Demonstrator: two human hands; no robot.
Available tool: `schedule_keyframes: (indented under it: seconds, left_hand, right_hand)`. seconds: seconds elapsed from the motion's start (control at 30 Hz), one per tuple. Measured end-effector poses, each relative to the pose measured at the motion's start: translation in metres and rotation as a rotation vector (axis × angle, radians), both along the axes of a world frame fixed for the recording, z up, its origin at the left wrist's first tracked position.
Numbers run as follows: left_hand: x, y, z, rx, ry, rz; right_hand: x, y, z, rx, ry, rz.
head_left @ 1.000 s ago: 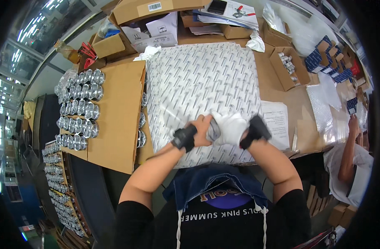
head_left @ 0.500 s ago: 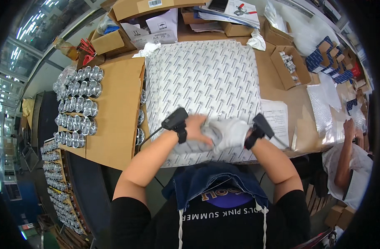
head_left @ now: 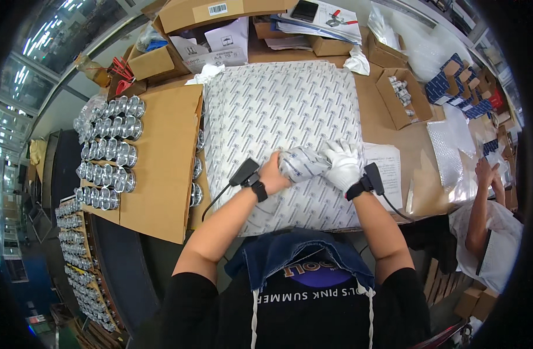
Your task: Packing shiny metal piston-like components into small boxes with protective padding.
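A bundle rolled in white printed paper [head_left: 304, 164] lies on a thick stack of the same printed wrapping sheets [head_left: 284, 104]. What is inside the bundle is hidden. My bare left hand [head_left: 273, 176] curls round its left end, thumb and fingers against the paper. At the twisted right end is my right hand [head_left: 343, 165] in a white glove, fingers spread out and lying flat by the sheets. Each wrist carries a strapped black device with a cable.
Rows of shiny metal cylindrical parts [head_left: 112, 151] stand on cardboard [head_left: 161, 157] at left. An open carton of small parts [head_left: 401, 96], blue boxes [head_left: 452, 87] and bubble wrap [head_left: 447, 148] are at right. Another person's hands [head_left: 486, 171] work at the right edge.
The grey-looking item under my hands is now covered in a rolled paper bundle, further up the stack. My right hand has spread its fingers and moved slightly up.
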State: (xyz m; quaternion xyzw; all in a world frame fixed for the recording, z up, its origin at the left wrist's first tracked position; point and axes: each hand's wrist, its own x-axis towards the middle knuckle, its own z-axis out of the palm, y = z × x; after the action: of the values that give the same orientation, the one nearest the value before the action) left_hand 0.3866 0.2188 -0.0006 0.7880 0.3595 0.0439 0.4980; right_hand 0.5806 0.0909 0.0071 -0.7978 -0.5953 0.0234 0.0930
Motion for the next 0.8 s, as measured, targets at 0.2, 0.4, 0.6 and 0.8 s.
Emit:
schedule_keyframes:
  seconds: [0.2,0.4,0.6,0.8]
  left_hand:
    - [-0.014,-0.032,0.041,0.012,-0.295,0.051]
    - [-0.023,-0.038,0.070,0.409,-0.188,-0.161]
    - [-0.017,-0.060,0.081,0.991,-0.238,-0.164]
    - [-0.009,-0.072,0.082,1.119,-0.269,-0.214]
  right_hand:
    - [-0.015,-0.002,0.036,0.175,1.468,-0.124]
    - [-0.017,0.004,0.111,-0.403,0.693,0.096]
    - [-0.039,-0.023,0.097,0.140,2.176,-0.131]
    - [-0.056,-0.031,0.075,0.258,2.143,-0.188]
